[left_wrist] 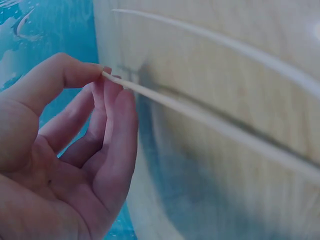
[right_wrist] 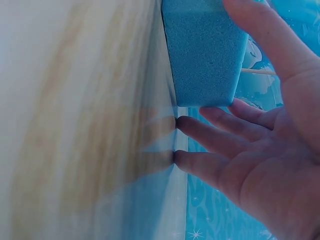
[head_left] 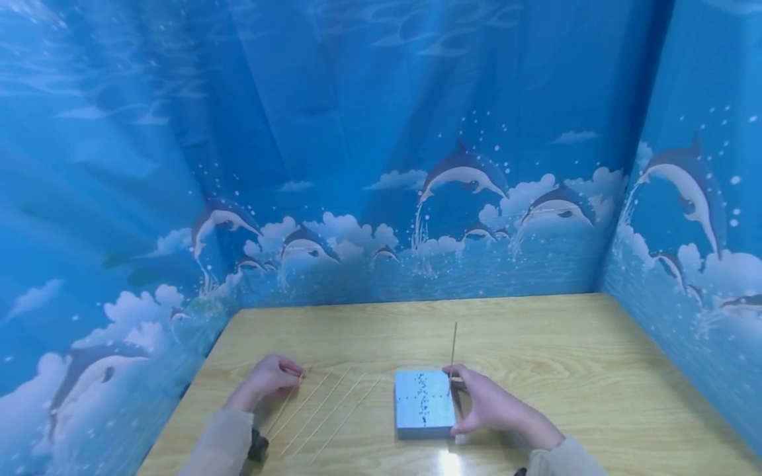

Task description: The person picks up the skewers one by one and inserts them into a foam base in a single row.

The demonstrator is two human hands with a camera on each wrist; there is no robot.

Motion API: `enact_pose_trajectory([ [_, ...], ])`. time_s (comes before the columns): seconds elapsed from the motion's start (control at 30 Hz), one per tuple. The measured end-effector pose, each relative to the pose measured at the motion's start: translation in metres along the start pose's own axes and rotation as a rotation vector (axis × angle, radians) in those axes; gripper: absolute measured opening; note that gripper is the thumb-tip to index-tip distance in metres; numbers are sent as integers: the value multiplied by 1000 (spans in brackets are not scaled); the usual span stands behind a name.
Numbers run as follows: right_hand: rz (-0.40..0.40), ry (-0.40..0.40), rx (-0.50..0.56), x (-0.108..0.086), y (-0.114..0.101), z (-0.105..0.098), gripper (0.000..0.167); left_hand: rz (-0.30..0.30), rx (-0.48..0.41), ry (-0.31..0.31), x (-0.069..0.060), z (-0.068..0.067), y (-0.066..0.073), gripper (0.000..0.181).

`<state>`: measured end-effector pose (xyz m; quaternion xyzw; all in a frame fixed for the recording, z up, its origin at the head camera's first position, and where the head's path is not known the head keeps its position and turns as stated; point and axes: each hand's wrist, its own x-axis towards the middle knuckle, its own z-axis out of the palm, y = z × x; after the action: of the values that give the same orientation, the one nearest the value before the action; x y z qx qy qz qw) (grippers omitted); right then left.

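My left hand (head_left: 274, 375) pinches the far end of a thin bamboo skewer (head_left: 284, 404) between thumb and fingertips. In the left wrist view that skewer (left_wrist: 195, 115) slants up off the tabletop, its shadow beside it. My right hand (head_left: 491, 403) holds a blue foam block (head_left: 411, 413) at its right side, thumb at the near corner and fingers toward the far one. Small dark holes dot the block's top. Another skewer (head_left: 454, 347) stands nearly upright at the block's right edge. In the right wrist view, two fingertips touch the table beside the block (right_wrist: 205, 55).
Several more skewers (head_left: 324, 413) lie slanted, side by side, between my left hand and the block. The wooden table (head_left: 536, 330) ends at a blue curtain (head_left: 369, 165) printed with dolphins, at the back and both sides.
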<state>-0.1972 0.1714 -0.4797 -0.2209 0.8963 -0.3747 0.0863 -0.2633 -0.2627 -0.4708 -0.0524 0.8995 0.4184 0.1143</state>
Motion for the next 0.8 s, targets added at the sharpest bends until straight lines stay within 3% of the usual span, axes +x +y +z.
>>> enact_pose_trajectory([
  [0.2, 6, 3, 2, 0, -1, 2, 107, 16, -38, -41, -5, -12, 10, 32],
  [0.33, 10, 10, 1, 0, 0, 2, 107, 35, -70, -55, -9, -13, 27, 32],
  [0.6, 17, 4, -2, 1, 1, 2, 107, 129, -132, -101, -23, 5, 65, 29],
  [0.8, 19, -11, 0, 2, 1, 0, 109, 220, -196, -180, -33, 19, 89, 28],
])
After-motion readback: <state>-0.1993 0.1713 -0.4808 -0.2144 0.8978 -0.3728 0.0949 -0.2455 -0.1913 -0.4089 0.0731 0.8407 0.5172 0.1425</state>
